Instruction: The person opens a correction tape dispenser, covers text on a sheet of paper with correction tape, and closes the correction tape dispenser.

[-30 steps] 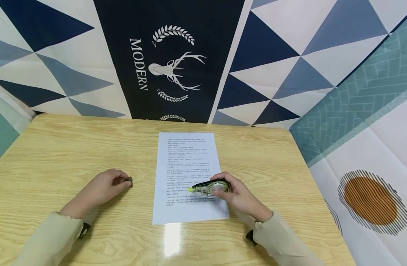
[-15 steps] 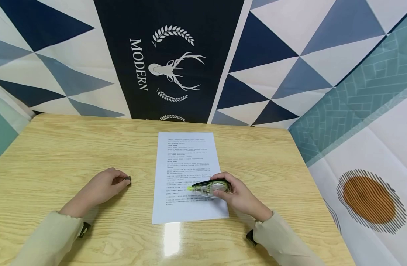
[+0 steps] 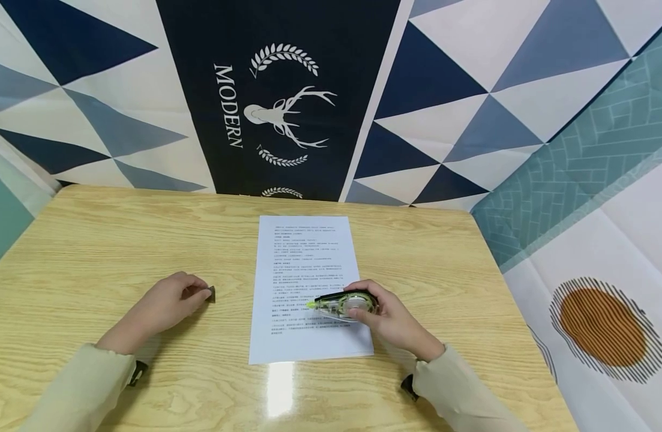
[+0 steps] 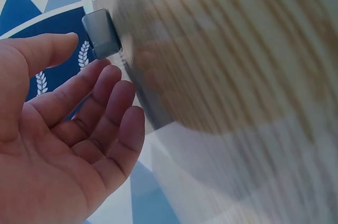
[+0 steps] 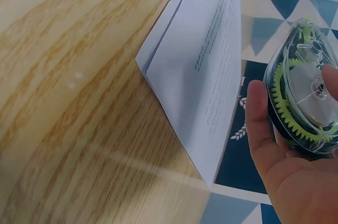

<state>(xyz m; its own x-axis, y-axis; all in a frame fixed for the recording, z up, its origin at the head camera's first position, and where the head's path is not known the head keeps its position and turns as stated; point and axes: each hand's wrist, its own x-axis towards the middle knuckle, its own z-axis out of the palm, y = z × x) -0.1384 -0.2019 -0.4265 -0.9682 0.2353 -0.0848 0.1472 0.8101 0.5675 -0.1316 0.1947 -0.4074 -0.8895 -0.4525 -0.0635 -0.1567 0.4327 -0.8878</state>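
Observation:
My right hand (image 3: 392,321) holds a correction tape dispenser (image 3: 344,305) above the lower part of a printed sheet (image 3: 303,348). The dispenser has a clear body, a black edge and a lime-green tip, which points left. Through its casing the right wrist view shows a green toothed wheel (image 5: 288,105). Left of the paper, my left hand (image 3: 171,303) pinches a small dark grey translucent cap (image 3: 211,294) at its thumb and fingertips. In the left wrist view this cap (image 4: 102,34) stands at the fingertips, while the other fingers curve loosely.
The sheet lies on a wood-grain table (image 3: 120,240), between both hands. At the table's back edge rises a patterned wall cloth (image 3: 287,120) with a deer print. Another cloth (image 3: 590,240) hangs along the right side.

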